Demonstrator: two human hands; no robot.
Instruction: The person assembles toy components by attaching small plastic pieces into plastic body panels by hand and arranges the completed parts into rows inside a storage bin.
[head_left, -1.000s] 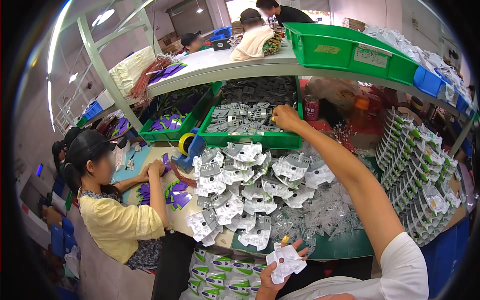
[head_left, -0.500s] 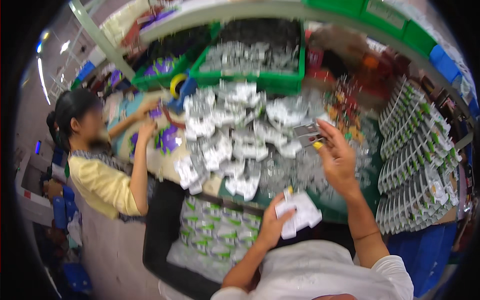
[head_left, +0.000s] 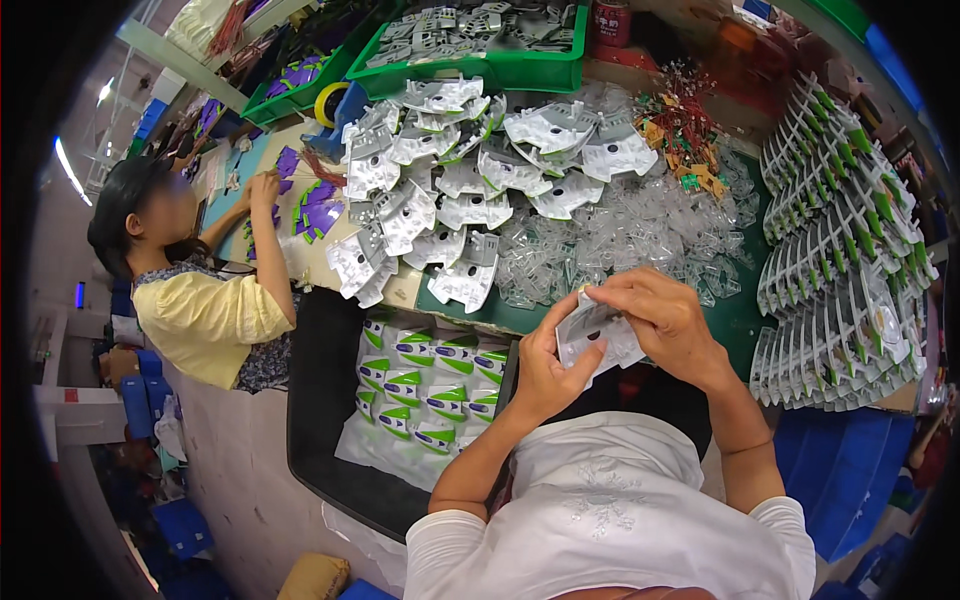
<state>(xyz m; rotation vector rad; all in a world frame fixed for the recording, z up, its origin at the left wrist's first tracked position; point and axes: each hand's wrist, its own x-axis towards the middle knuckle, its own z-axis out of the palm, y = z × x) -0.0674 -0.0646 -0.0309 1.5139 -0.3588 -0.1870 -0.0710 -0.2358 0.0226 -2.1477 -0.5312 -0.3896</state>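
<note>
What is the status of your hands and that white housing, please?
Left hand gripping white plastic housing. Right hand at its upper right edge, grasp partly hidden. Clear plastic pieces heaped just beyond the hands.

Pale markings [head_left: 609,18], probably lettering, on the red can [head_left: 612,30], too small for reading.

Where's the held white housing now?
Head view, right of centre: the white housing is in the left hand, right hand at its upper edge, nearer the person than the clear plastic parts.
</note>
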